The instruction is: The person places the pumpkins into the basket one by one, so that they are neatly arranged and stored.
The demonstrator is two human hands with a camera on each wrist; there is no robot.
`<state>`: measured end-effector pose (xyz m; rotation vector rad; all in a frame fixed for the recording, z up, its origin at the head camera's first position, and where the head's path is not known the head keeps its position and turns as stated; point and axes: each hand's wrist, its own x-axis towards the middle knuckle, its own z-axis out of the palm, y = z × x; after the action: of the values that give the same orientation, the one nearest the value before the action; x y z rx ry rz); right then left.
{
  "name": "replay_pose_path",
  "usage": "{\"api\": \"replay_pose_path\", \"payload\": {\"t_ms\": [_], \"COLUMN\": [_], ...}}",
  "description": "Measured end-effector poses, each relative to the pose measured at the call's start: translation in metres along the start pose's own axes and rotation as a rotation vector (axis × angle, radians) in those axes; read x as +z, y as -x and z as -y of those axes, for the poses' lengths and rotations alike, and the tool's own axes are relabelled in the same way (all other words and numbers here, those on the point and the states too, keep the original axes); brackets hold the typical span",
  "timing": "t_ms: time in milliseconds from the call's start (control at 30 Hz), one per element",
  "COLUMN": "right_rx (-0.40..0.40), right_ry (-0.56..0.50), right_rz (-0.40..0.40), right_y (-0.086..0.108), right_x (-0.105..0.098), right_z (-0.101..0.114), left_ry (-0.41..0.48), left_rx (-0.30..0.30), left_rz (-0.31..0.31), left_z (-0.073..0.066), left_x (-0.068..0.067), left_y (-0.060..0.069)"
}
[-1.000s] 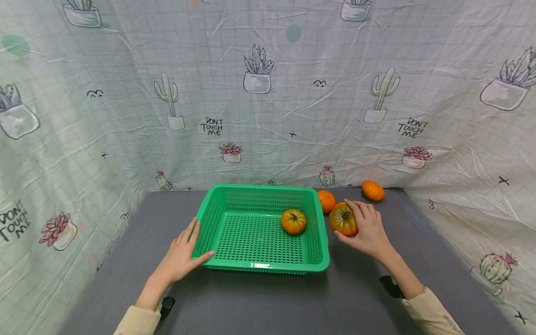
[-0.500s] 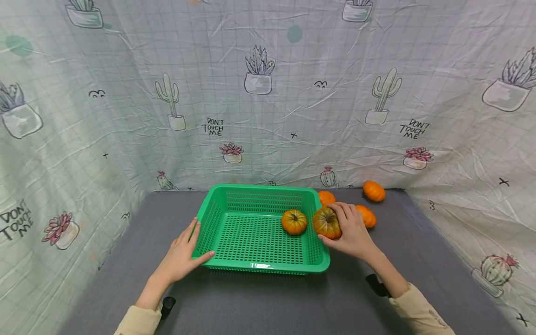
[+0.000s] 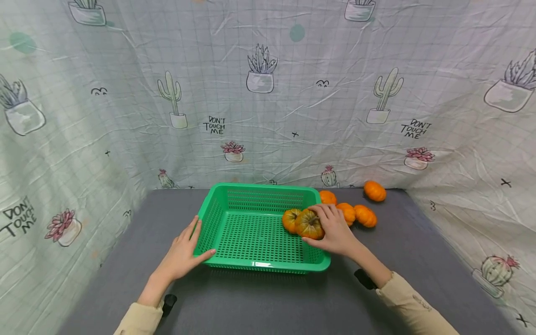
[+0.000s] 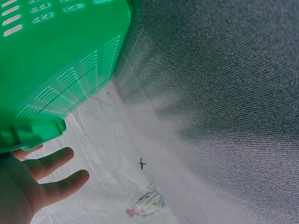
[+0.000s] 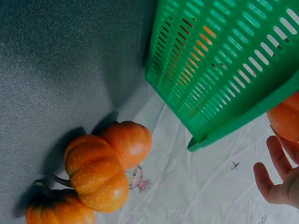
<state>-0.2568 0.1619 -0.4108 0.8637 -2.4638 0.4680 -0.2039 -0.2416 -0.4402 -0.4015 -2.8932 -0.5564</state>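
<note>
A green plastic basket (image 3: 264, 266) with slotted walls stands on the grey table. My left hand (image 3: 177, 256) rests at its left side, thumb at the near left corner of the rim; in the left wrist view the visible fingers (image 4: 51, 164) are nearly straight. With my right hand (image 3: 335, 232) I hold a small orange-green pumpkin (image 3: 309, 224) just inside the basket's right wall, its underside hidden. It overlaps another small pumpkin (image 3: 289, 220) lying on the basket floor; whether they touch, I cannot tell. The right wrist view shows the held pumpkin (image 5: 286, 119) beyond the rim.
Right of the basket lie several orange pumpkins: one (image 3: 328, 197) by its far right corner, one (image 3: 347, 213) partly behind my right hand, one (image 3: 365, 216) beside that, and one (image 3: 374, 191) near the back edge. A printed cloth (image 3: 268, 111) hangs behind the table.
My right hand has carried its pumpkin leftward from the table across the basket's right rim. Orange pumpkins it was covering are now visible. The left hand stays put.
</note>
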Motion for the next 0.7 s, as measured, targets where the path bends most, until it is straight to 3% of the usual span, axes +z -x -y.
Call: {"api": "replay_pose_path", "payload": {"t_ms": [500,700], "right_rx": [0.013,-0.017], "right_ry": [0.04,0.061], "right_rz": [0.143,0.195], "right_y": [-0.016,-0.021], "right_x": [0.007,0.008], "right_z": [0.002,0.003], "left_ry": [0.015,0.019], "left_rx": [-0.011,-0.013], "left_rz": [0.013,0.013], "left_z": [-0.001,0.0], "left_x": [0.0,0.0], "left_y": [0.0,-0.001]}}
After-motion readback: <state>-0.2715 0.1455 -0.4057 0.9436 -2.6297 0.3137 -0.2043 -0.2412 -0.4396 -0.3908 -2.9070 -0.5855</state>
